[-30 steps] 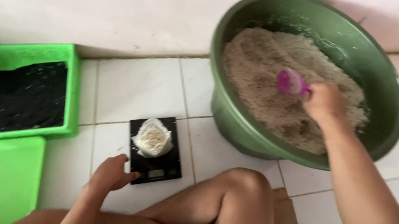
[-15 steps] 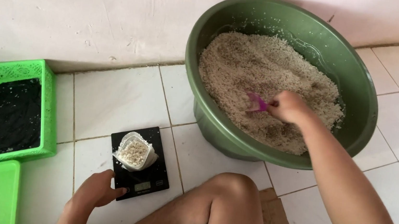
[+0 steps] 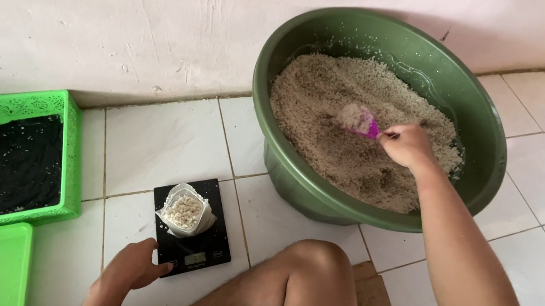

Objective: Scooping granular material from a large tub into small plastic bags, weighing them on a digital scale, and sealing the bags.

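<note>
Purple scoop [image 3: 365, 125], half buried in grain, hides behind right hand [image 3: 409, 146].

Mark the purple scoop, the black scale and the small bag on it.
purple scoop [image 3: 366, 125], head view, on its grain-filled bowl, held in the right hand [image 3: 409, 146].
black scale [image 3: 193, 249], head view, on the bare front of the platform near the display.
small bag [image 3: 184, 212], head view, on its open, grain-filled top.

Hands [image 3: 409, 146]: grain scoop [image 3: 362, 122], black scale [image 3: 191, 237]

home floor, white tiles [image 3: 167, 137], plastered wall [image 3: 93, 4]
</note>
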